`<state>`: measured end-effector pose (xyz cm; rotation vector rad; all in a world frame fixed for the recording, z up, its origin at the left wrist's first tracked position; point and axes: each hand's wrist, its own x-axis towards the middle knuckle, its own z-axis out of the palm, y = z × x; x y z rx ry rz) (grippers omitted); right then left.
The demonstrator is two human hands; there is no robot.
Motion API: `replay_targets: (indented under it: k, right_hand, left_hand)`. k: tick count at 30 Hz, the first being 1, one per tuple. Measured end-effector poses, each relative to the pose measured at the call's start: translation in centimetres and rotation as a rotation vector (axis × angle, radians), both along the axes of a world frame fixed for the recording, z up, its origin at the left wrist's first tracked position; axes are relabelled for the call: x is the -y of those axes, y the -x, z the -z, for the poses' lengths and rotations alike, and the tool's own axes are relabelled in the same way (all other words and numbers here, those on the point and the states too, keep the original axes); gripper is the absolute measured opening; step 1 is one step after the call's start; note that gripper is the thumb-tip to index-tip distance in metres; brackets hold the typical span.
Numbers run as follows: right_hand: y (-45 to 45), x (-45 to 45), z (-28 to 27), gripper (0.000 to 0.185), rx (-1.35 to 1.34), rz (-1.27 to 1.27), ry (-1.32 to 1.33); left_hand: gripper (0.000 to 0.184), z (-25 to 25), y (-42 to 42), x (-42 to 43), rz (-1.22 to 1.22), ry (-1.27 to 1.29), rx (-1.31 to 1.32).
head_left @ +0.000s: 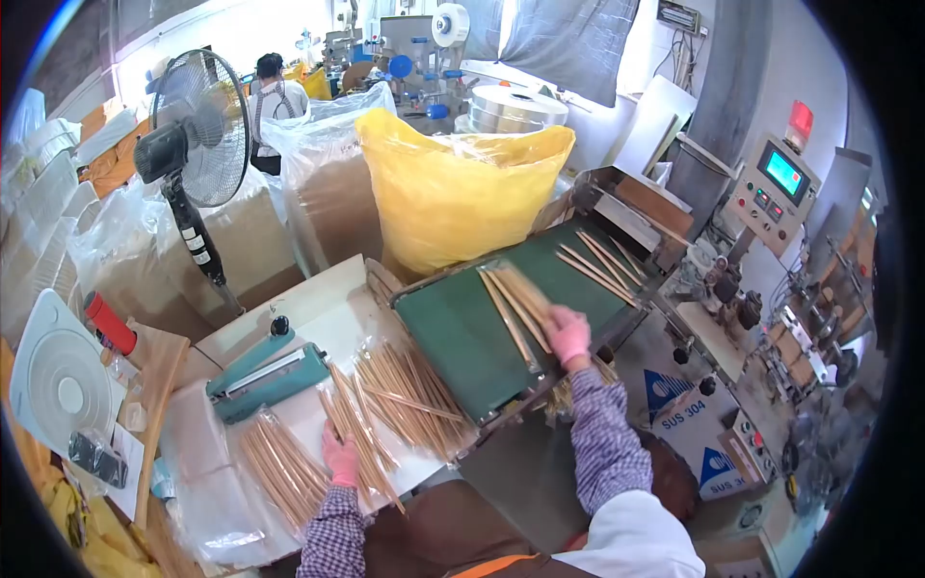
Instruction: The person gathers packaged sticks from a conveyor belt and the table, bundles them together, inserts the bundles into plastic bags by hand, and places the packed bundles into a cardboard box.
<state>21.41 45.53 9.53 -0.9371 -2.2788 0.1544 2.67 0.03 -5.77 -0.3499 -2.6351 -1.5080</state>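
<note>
My right hand [568, 335], in a pink glove, is over the green conveyor belt [443, 332], closed on the near end of some long thin wooden sticks [525, 294] that are blurred by motion. Beside them on the belt are more sticks [506, 318], with another group [602, 260] farther along. Over the white worktable [207, 462], my left hand [339, 455], also gloved, is closed around a small bunch of loose sticks [358, 419]. To its left lies a bundle in clear plastic [279, 467]; on its right is a larger heap of sticks [409, 395].
A teal sealer-like device [270, 380] stands behind the bundles. Beyond the belt is a large yellow bag [458, 193]. A fan [198, 135] rises at the left, near a red cup [111, 323]. A control panel [776, 188] stands right; another person [279, 106] is far back.
</note>
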Motion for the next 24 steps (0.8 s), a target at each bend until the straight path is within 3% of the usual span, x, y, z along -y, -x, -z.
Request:
replay_targets:
  k: [2,7,9,11,13,14,17,18,19,20,21,23,24]
  right_hand:
    - [1.5,5.8,0.7,0.031,0.076,-0.096,-0.092]
    - [4.7,22.7,-2.5,0.044,0.203,-0.234,-0.024]
    - [6.1,26.5,-0.7,0.052,0.156,-0.427,0.097]
    - [8.2,28.0,1.5,0.056,0.304,-0.398,0.078]
    - [10.3,26.4,2.2,0.066,0.361,-0.279,0.627]
    - [12.6,23.8,10.2,0.078,0.207,-0.226,0.484]
    - [12.3,24.9,6.1,0.085,0.469,-0.042,0.726]
    - [12.7,26.8,7.4,0.084,0.413,0.038,0.460]
    - [12.1,27.5,5.5,0.079,0.482,-0.178,0.711]
    - [14.1,29.0,10.3,0.075,0.548,-0.188,0.558]
    - [12.1,32.2,9.0,0.070,0.517,-0.224,0.363]
    - [10.3,36.9,9.4,0.069,0.413,-0.317,0.395]
    - [8.9,38.4,9.1,0.069,0.382,-0.415,0.393]
  left_hand:
    - [0.059,0.7,0.4,0.1,0.009,0.045,-0.044]
    - [0.054,1.3,1.4,-0.3,-0.002,-0.078,0.112]
    - [0.052,1.9,1.6,0.2,-0.021,-0.090,0.124]
    - [0.051,2.0,1.2,0.4,-0.006,-0.075,0.071]
    - [0.051,-0.9,0.1,0.2,0.006,-0.045,0.102]
    - [0.052,-2.0,-0.3,0.3,0.023,-0.037,0.116]
    - [0.055,-1.9,-0.1,0.0,-0.002,0.032,0.156]
    - [0.057,-1.9,-0.1,0.0,0.013,0.051,0.149]
    - [0.057,-2.0,0.0,0.0,0.044,-0.026,0.139]
    - [0.058,-2.0,-0.2,0.3,0.072,-0.101,0.139]
    - [0.058,-2.0,-0.9,0.6,0.093,-0.178,0.145]
    - [0.056,-3.1,-3.0,1.6,0.053,0.089,0.084]
    - [0.056,-3.2,-3.7,2.5,0.086,-0.130,0.159]
